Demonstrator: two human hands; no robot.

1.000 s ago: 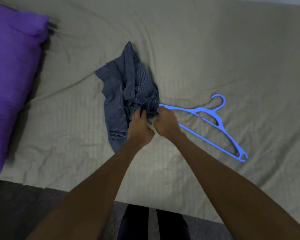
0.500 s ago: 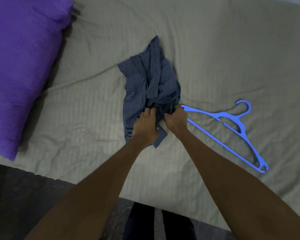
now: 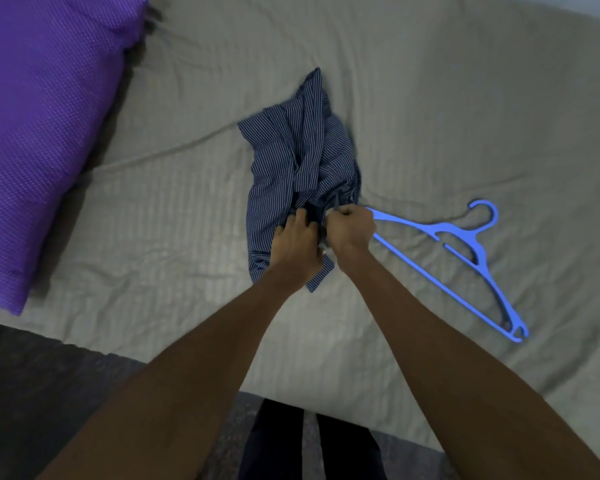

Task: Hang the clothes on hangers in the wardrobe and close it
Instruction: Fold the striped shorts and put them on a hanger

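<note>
Both grips (image 3: 326, 233) on striped shirt (image 3: 298, 164).

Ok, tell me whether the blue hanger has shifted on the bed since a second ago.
No. The blue hanger keeps its place beside the striped shirt on the bedsheet; only the camera shifted.

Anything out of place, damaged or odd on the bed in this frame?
Nothing damaged or spilled. The striped shirt lies crumpled in a bunch on the bed sheet, not spread flat, with both hands gripping its near edge. The blue hanger lies flat beside it, one tip at the right hand.
</note>
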